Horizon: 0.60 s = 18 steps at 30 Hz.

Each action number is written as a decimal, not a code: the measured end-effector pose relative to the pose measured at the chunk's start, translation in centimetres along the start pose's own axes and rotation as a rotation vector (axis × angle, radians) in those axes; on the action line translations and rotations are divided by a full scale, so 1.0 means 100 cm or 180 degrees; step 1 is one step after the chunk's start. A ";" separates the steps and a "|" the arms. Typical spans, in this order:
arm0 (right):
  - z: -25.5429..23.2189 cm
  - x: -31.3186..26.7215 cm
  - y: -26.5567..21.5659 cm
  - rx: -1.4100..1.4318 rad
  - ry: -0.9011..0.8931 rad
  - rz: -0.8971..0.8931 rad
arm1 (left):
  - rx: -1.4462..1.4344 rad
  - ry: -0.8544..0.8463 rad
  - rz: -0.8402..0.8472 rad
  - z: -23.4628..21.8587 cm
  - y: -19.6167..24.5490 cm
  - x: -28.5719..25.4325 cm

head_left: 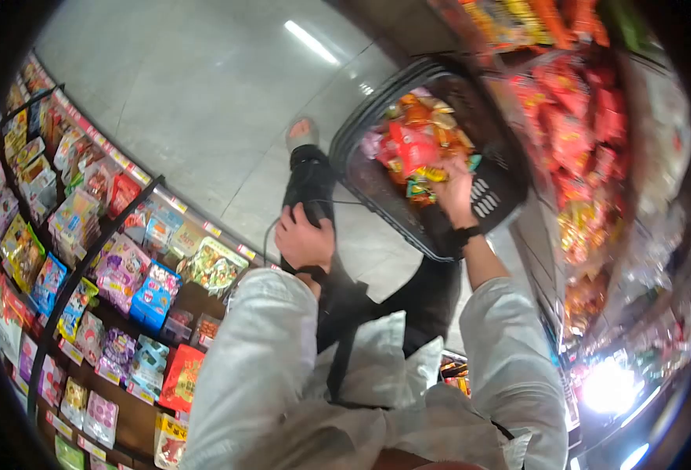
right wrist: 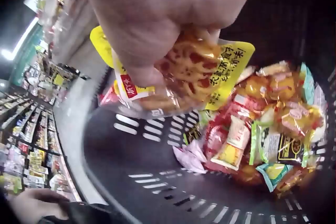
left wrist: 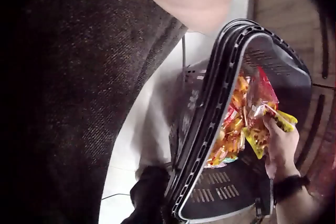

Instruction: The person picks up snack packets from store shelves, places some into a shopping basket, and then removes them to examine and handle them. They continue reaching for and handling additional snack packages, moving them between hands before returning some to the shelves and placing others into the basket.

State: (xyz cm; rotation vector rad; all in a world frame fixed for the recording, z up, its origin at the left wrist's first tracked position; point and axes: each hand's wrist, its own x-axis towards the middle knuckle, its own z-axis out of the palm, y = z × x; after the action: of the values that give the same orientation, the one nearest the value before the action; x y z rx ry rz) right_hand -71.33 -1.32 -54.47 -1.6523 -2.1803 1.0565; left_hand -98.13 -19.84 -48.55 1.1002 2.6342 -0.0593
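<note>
My right hand [head_left: 456, 190] is inside a black shopping basket [right wrist: 107, 153]. Its thumb and fingers pinch a clear snack packet with yellow ends [right wrist: 191, 71], with orange-brown sliced food showing through. In the left wrist view, a red-topped clear packet [left wrist: 261, 90] appears right beside that hand. Below the held packet lies a pile of small wrapped snacks [right wrist: 278, 140] in red, orange, green and teal. My left hand [head_left: 306, 237] rests on the dark trouser leg [head_left: 312, 184] at the knee, with its fingers spread loosely and holding nothing.
Shelves of bagged sweets and snacks [head_left: 118, 266] curve along the left. On the right, bins hold red-wrapped items [head_left: 568, 129] and clear bags [head_left: 651, 172]. Grey floor [head_left: 204, 102] stretches ahead, where a sandalled foot [head_left: 302, 133] stands beside the basket. A thin cable hangs near the left hand.
</note>
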 end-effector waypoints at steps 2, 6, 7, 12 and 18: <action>-0.049 -0.033 -0.047 0.0192 0.0336 0.0129 | -0.0264 -0.0118 0.0087 -0.006 -0.007 0.021; -0.117 -0.098 -0.139 0.0099 0.0968 0.0735 | -0.1092 -0.0582 0.0003 0.009 -0.065 0.066; -0.125 -0.108 -0.143 0.0070 0.1149 0.0753 | -0.0956 -0.0916 -0.0111 -0.007 -0.068 0.065; -0.194 -0.181 -0.217 0.0326 0.1368 0.1058 | -0.1597 -0.2324 0.0533 -0.092 -0.126 0.071; -0.289 -0.266 -0.316 0.1229 0.1061 0.0395 | -0.1692 -0.2814 0.1683 -0.266 -0.038 0.031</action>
State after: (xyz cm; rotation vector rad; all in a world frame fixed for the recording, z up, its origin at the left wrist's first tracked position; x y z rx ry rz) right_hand -69.78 -17.06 -6.65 -1.6545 -1.5714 1.0609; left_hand -109.39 -16.53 -24.20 1.1647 1.4234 0.2049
